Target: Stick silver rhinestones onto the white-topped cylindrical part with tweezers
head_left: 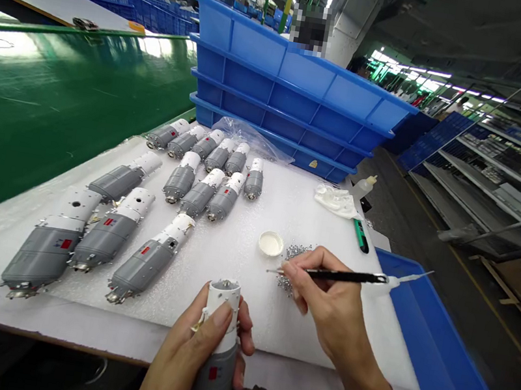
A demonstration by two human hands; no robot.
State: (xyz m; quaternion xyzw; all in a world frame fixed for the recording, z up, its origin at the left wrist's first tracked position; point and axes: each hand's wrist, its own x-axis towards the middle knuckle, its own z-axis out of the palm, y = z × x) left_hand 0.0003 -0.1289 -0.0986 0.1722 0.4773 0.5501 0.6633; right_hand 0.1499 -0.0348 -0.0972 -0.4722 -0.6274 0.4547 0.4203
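Observation:
My left hand (197,343) is wrapped around a grey and white model spacecraft (216,372), held upright near the table's front edge, its white end up. In my right hand (324,291) is a black pen-like tool (346,276), its thin metal tip pointing left. That tip is close to a small white dish (271,243) and a scatter of tiny silver parts (298,251) on the white foam sheet (233,243). My right hand covers some of those parts. Several more model spacecraft (144,259) lie or stand to the left.
Stacked blue crates (287,87) stand at the back. Toward the right lie a white cloth-like item (336,200), a green-handled tool (361,236) and a squeeze bottle (364,186). A thin-nozzled bottle (387,284) is behind my right hand. A blue bin (450,370) borders the table; a green surface (74,86) runs left.

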